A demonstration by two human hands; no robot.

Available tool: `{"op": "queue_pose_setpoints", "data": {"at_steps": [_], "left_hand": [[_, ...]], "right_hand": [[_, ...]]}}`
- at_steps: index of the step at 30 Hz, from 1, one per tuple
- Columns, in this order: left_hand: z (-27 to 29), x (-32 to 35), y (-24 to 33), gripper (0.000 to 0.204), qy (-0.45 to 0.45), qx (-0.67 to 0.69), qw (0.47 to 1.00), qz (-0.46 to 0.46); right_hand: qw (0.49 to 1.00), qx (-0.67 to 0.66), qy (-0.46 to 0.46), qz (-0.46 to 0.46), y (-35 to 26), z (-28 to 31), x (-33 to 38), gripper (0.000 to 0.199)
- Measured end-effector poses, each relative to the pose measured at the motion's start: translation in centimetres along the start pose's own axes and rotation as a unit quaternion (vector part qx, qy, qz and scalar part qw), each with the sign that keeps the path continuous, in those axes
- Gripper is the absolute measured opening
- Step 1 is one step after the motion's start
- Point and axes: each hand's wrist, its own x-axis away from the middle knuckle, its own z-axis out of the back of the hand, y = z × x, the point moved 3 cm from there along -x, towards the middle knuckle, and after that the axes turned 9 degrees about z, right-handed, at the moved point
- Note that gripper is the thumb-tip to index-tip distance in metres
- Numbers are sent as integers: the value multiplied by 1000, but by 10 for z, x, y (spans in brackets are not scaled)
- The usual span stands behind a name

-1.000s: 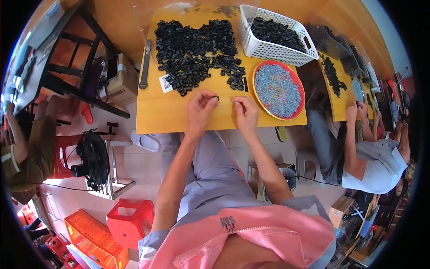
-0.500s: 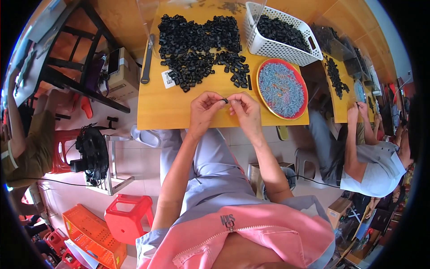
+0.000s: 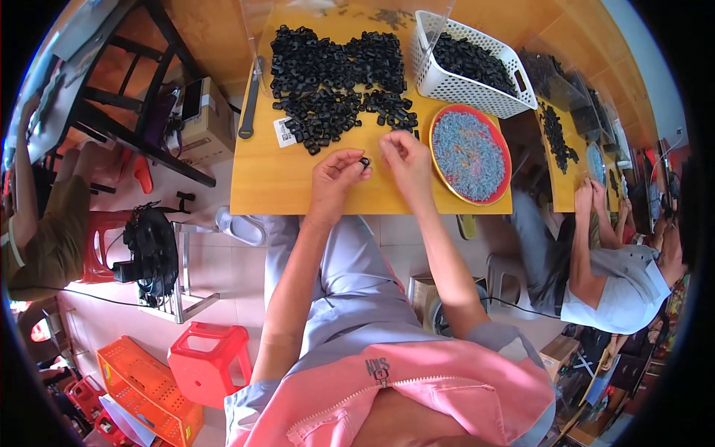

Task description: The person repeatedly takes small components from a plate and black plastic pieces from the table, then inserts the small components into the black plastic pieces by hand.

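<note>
My left hand [image 3: 335, 182] pinches a small black plastic piece [image 3: 365, 162] between thumb and fingertips, just above the near part of the yellow table [image 3: 283, 186]. To its right, my right hand [image 3: 410, 165] is apart from that piece, its fingers drawn together; whatever they may hold is too small to make out. Beyond both hands lie heaps of similar black plastic pieces [image 3: 313, 67], the nearest ones close to the right fingertips. A red plate with a yellow rim [image 3: 507, 167], filled with tiny bluish pieces [image 3: 469, 149], is right of my right hand.
A white perforated basket [image 3: 477, 104] of black pieces stands at the back right. A dark strap-like strip [image 3: 249, 108] and a white label [image 3: 284, 132] lie on the left. Another person [image 3: 611, 272] works at the right; a red stool [image 3: 212, 365] stands lower left.
My hands have parted. The left keeps the black piece and shifts slightly left; the right has moved up and away, toward the near edge of the heap.
</note>
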Motion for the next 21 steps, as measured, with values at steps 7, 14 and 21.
{"op": "queue_pose_setpoints", "data": {"at_steps": [7,14,21], "left_hand": [[4,-2,-4,17,-16,87,996,6],[3,-2,-1,16,-19,93,995,1],[2,-3,-2,15,-9,75,997,4]], "right_hand": [[956,280,-59,67,20,-33,-45,11],[951,283,-64,108,17,-29,-43,11],[991,-83,-31,-100,-23,8,-3,10]]}}
